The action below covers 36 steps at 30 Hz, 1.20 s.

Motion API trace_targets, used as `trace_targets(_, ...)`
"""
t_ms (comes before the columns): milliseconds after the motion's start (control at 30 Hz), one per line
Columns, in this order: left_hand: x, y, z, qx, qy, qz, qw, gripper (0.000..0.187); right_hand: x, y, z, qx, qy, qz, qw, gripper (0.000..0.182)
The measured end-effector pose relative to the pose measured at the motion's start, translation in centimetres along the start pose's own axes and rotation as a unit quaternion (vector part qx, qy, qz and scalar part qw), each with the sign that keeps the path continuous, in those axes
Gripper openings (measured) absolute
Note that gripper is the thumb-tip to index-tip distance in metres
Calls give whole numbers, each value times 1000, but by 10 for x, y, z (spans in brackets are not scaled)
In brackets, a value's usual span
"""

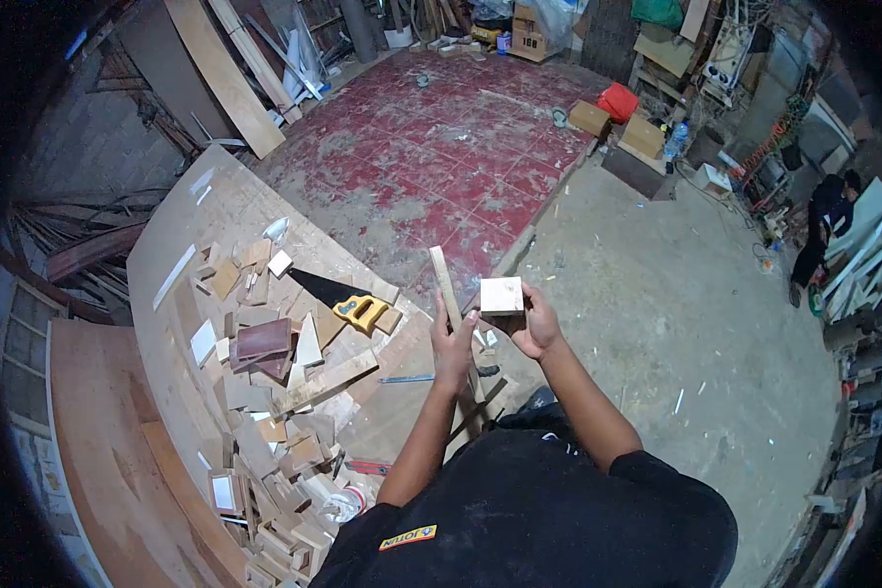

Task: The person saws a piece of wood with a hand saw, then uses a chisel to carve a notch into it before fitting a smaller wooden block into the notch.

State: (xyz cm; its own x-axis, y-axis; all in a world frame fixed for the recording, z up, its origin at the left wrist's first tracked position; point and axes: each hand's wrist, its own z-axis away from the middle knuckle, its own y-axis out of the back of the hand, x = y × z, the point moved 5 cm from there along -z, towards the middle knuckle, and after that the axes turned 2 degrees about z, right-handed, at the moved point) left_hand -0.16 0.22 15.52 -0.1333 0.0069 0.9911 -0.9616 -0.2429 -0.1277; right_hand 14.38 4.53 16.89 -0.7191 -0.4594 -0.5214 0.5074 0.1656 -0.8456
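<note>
1. Head view, looking down over the person's black shirt at both forearms, raised in front of the chest and bent at the elbows.
2. Left hand [453,348]: closed around a narrow wood strip [445,279], which it holds nearly upright, tilted slightly left at the top. The fingers wrap the strip's lower part; the upper end stands clear above the fist.
3. Right hand [531,328]: closed on a small square wood block [502,295], pale face turned toward the camera. The fingers grip it from the right and from beneath; the thumb side cannot be made out.
4. Block and strip are just beside each other, the block to the right of the strip; whether they touch cannot be told. Both are held in the air above the near edge of the surface [171,235].
5. The surface is a large plywood sheet running left of the person. On it lies a heap of wood offcuts [265,392], and a handsaw [348,302] with a yellow handle rests near the heap's far side.
6. Beyond the hands: red tiled floor [441,147] and grey concrete floor [657,294].
7. Far right, another person [828,230] in dark clothes is bent over, well apart from the hands.
</note>
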Motion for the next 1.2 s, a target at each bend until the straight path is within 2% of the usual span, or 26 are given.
trace_targets(100,-1,-1,2,-5,10,-19,1000,82,4,10,-2,42,10,16,999,51)
trace_targets(233,-1,-1,1,9,14,-23,1000,83,4,9,0,42,17,11,999,52)
trace_targets(500,21,-12,6,16,-18,28,999,78,5,2,6,32,54,19,998,39)
trace_targets(600,27,-13,9,-14,11,24,1000,77,6,4,6,64,73,39,995,41)
trace_targets(733,13,-10,5,-10,-17,32,999,76,1,-5,9,52,83,39,994,45)
trace_targets(800,-2,-6,2,4,3,11,1000,63,-1,-4,10,73,122,86,986,51)
trace_targets(833,-2,-5,4,4,2,11,1000,63,0,-4,9,72,123,86,986,51)
trace_targets(900,-11,-10,8,-33,75,118,990,47,-1,-8,9,60,171,159,970,63)
trace_targets(933,-12,-10,9,-33,75,118,990,47,2,-10,9,59,172,159,970,63)
trace_targets(1000,-17,-11,11,-37,112,179,977,43,2,-14,14,64,250,239,936,74)
trace_targets(1033,-20,-11,13,-65,156,193,966,51,7,-11,13,70,219,258,938,78)
trace_targets(1133,-29,-16,7,-24,143,262,954,59,15,-15,17,49,241,319,915,72)
trace_targets(1167,-32,-13,5,-23,143,262,954,59,16,-18,19,26,255,312,915,64)
trace_targets(1200,-32,-11,3,-42,147,269,951,61,17,-15,19,25,254,311,915,64)
